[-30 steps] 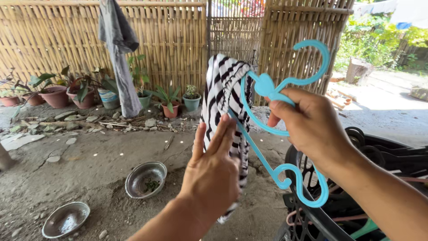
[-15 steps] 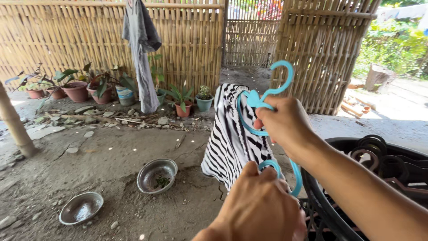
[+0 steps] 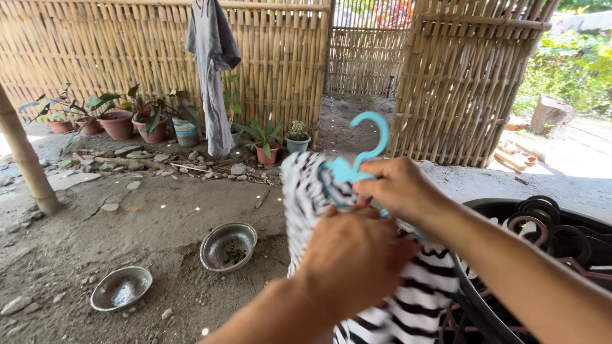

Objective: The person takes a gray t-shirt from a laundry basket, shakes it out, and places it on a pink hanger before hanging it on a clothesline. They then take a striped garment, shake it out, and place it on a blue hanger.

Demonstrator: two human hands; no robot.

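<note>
My right hand [image 3: 398,186] grips a light blue plastic hanger [image 3: 363,150] just below its hook. A black and white striped garment [image 3: 408,286] hangs over the hanger and drapes down in front of me. My left hand [image 3: 354,255] is closed on the striped cloth right under the right hand, its back toward the camera. Most of the hanger's lower frame is hidden by the cloth and my hands.
A black basket [image 3: 542,255] holding several dark hangers stands at the right. Two metal bowls [image 3: 228,245] [image 3: 121,288] lie on the dirt floor at left. Potted plants [image 3: 118,121] line a bamboo fence, where a grey garment [image 3: 213,70] hangs. A bamboo post [image 3: 25,159] rises at far left.
The hanger and striped garment came lower and nearer to me. My left hand rose from below and closed on the cloth beneath my right hand. The camera view shifted right and down.
</note>
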